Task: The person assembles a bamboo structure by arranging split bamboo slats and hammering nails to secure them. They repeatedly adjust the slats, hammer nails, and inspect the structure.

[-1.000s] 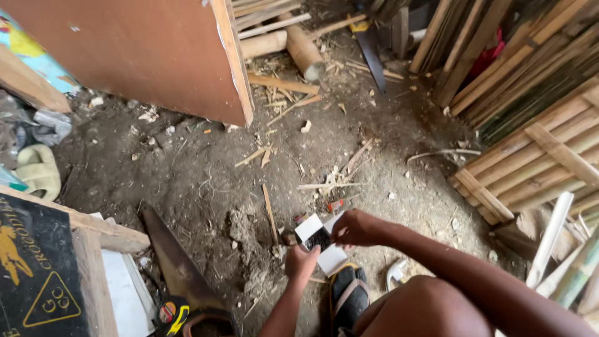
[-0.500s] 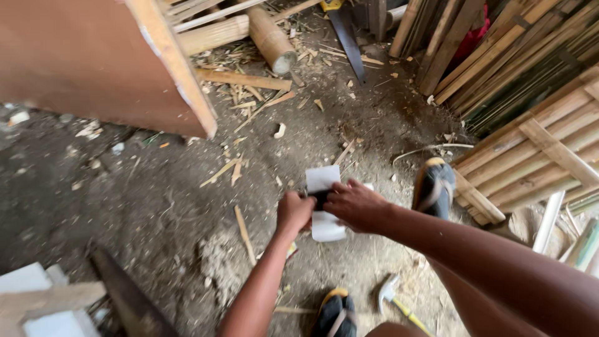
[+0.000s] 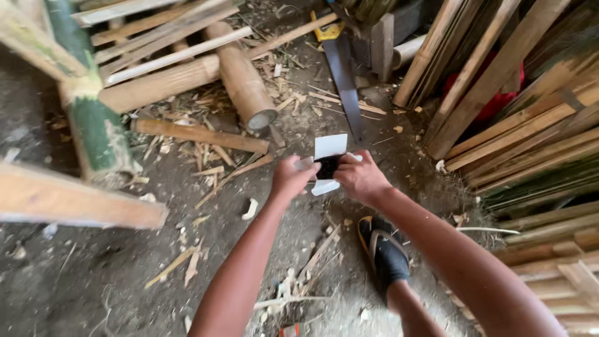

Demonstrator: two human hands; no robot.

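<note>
- the left hand (image 3: 291, 178) and the right hand (image 3: 360, 178) both pinch a small black block (image 3: 327, 166) wrapped in white paper (image 3: 330, 147), fingers closed on it from either side.
- the block is held in the air between the hands, above the dirt floor (image 3: 93, 268).
- a foot in a black sandal (image 3: 384, 249) stands on the floor below the right forearm.
- just beyond the paper lies a hand saw (image 3: 345, 78) with a yellow handle.
- to the left lie a bamboo log (image 3: 240, 78), wood strips and chips.
- slats (image 3: 499, 93) lean at the right edge.
</note>
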